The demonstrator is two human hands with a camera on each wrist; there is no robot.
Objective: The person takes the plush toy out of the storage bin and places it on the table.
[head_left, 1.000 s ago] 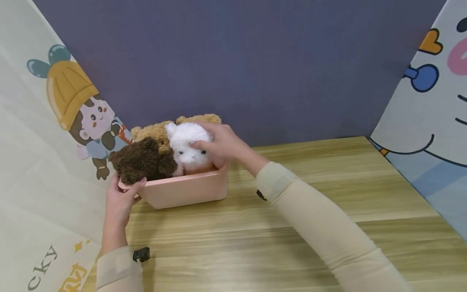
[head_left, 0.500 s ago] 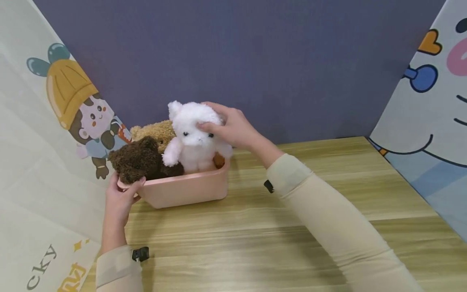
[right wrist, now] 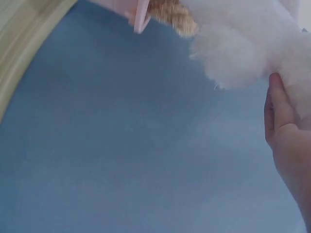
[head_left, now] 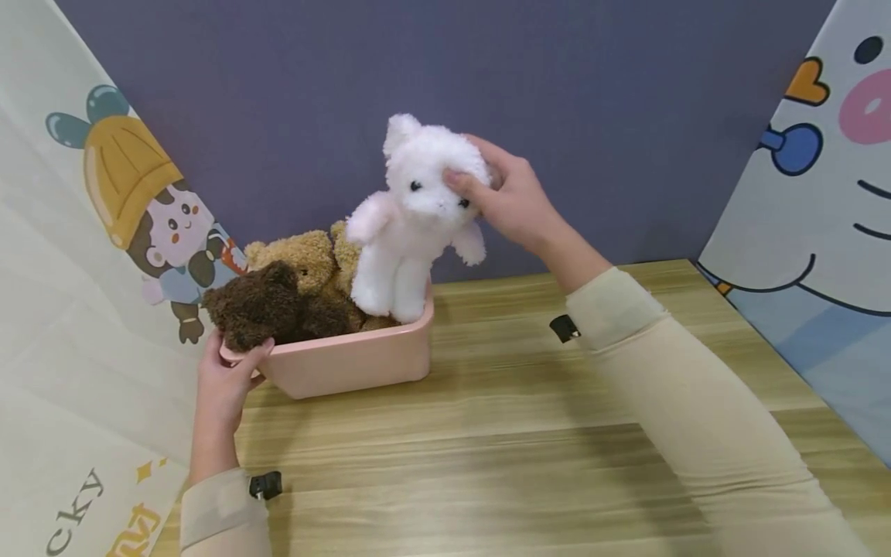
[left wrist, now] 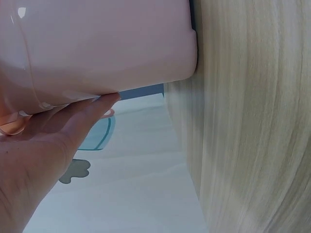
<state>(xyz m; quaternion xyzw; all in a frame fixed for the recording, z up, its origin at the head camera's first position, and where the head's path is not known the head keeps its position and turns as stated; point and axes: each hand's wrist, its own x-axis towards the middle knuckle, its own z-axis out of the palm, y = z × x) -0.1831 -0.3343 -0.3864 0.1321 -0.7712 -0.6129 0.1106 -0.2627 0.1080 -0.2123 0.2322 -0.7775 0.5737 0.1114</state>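
A white plush toy with black eyes hangs upright over the right part of a pink bin. My right hand grips its head from the right, thumb across the face. In the right wrist view the fingers press into the white fur. My left hand holds the bin's left front corner, thumb over the rim; in the left wrist view its fingers lie along the pink wall. A dark brown plush bear and tan plush bears sit inside the bin.
The bin stands on a wood-grain table against a blue-grey back panel. A white panel with a cartoon child rises at the left, and another cartoon panel at the right.
My right hand has lifted the white plush toy up and to the right from among the bears, and its legs now show. The left hand stays on the bin's corner.
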